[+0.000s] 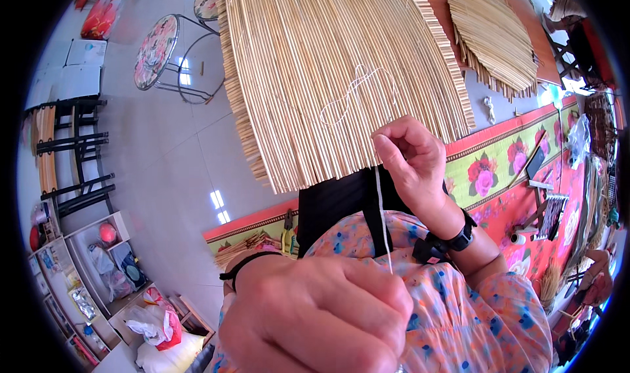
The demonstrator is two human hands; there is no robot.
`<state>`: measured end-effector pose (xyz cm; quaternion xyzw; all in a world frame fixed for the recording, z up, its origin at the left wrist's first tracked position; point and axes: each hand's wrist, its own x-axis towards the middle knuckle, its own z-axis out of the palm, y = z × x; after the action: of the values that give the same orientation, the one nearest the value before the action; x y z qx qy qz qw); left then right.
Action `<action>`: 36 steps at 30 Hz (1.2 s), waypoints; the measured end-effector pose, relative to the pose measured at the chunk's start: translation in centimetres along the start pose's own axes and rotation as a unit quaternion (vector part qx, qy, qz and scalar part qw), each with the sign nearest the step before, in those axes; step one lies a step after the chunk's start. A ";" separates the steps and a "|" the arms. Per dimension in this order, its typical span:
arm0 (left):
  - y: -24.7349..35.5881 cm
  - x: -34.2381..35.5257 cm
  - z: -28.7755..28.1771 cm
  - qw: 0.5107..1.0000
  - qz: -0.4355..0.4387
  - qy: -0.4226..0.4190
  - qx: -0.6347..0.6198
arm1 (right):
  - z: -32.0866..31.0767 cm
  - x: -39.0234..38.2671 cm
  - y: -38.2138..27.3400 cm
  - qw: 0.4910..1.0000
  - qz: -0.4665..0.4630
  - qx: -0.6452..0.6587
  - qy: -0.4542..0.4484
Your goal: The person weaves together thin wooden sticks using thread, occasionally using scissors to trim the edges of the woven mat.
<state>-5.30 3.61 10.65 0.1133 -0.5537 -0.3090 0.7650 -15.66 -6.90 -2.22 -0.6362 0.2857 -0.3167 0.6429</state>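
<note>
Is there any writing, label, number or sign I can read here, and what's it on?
None that I can read.
Red bag: printed, too blurred to make out any words.
White box: a small mark, too small to read.
Stalk mat and white cord: no lettering visible.

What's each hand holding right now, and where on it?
Left hand: the white cord, at the lower end of its straight stretch. Right hand: fingers pinched by the near edge of the stick mat; whether they hold anything cannot be told.
</note>
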 end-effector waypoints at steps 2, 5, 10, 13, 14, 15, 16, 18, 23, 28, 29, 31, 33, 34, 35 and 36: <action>0.7 0.2 0.5 0.999 -0.044 0.011 0.006 | -0.2 0.0 -0.1 1.000 0.006 -0.013 -0.019; 1.0 0.2 1.1 0.996 -0.071 0.049 0.017 | 0.2 0.1 0.2 0.999 0.010 0.006 0.030; 1.5 0.2 -0.5 0.996 -0.094 -0.003 0.006 | 0.6 0.2 0.5 0.999 -0.012 -0.010 0.031; 2.4 -0.1 -3.0 0.978 -0.184 -0.055 0.076 | 0.9 0.4 0.3 0.999 -0.018 -0.021 0.017; 1.2 -1.0 -2.8 0.972 -0.170 0.029 0.157 | 0.9 0.4 0.0 0.999 -0.019 -0.029 0.008; 0.4 -1.6 -3.3 0.943 -0.219 0.088 0.233 | 0.8 0.3 -0.2 0.999 -0.021 -0.037 -0.002; -0.7 -2.2 -4.5 0.915 -0.254 0.141 0.281 | 0.8 0.3 -0.4 0.999 -0.023 -0.039 -0.017; -2.9 -3.3 -6.6 0.868 -0.334 0.178 0.321 | 0.6 0.4 -0.8 0.994 -0.057 -0.078 -0.040; -4.9 -5.7 -7.9 0.863 -0.361 0.204 0.290 | 0.6 0.4 -0.9 0.991 -0.057 -0.103 -0.071; -5.0 -5.9 -7.6 0.858 -0.369 0.188 0.303 | 0.4 0.6 -0.7 0.988 -0.066 -0.118 -0.077; -5.1 -5.8 -7.6 0.852 -0.373 0.181 0.319 | 0.4 0.7 -0.7 0.987 -0.065 -0.120 -0.079; -5.2 -5.7 -7.6 0.837 -0.376 0.155 0.366 | 0.3 0.7 -0.5 0.987 -0.062 -0.124 -0.083; -5.3 -5.7 -7.6 0.816 -0.373 0.119 0.426 | 0.2 0.6 -0.3 0.987 -0.055 -0.126 -0.087; -5.4 -5.7 -7.6 0.813 -0.358 0.114 0.445 | 0.1 0.5 -0.2 0.987 -0.053 -0.127 -0.089; -5.5 -5.7 -7.6 0.810 -0.342 0.108 0.464 | 0.2 0.5 0.0 0.993 -0.026 -0.088 -0.073; -5.6 -5.8 -7.6 0.806 -0.326 0.103 0.483 | 0.2 0.5 0.2 0.997 0.000 -0.047 -0.056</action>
<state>-1.42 1.40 0.53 0.6732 -0.4797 -0.2196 0.5181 -15.16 -7.12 -2.41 -0.6825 0.2634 -0.2668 0.6274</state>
